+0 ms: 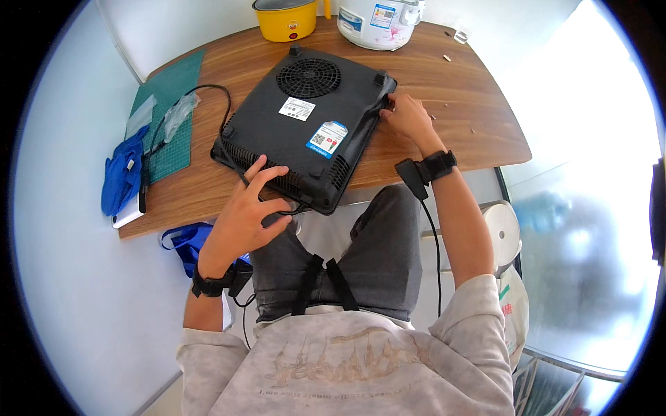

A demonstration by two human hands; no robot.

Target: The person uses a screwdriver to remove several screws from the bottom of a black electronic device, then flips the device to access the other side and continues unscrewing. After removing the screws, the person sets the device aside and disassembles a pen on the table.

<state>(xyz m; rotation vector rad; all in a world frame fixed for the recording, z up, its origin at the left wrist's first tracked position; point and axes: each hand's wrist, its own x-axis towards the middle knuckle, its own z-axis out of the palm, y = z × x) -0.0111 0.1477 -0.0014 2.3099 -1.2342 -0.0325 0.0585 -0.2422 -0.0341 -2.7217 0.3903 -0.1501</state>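
Note:
A black induction cooker (277, 132) lies upside down on the wooden table, its round fan grille and stuck-on labels facing up. Its near corner juts past the table's front edge. My left hand (239, 215) is at the near left edge with fingers spread, fingertips by the vent slots and the black power cord (226, 111). That cord loops from the cooker toward the left side of the table. At the far right edge, my right hand (411, 119) has its fingers bent against the cooker's side, gripping it there; the thumb's contact is partly hidden.
On the wooden table (458, 139) stand a yellow electric pot (286, 22) and a white rice cooker (378, 24) at the back. A green cutting mat (173, 149), clear plastic bag (179, 114) and blue cloth item (125, 170) lie left. Small crumbs dot the right side.

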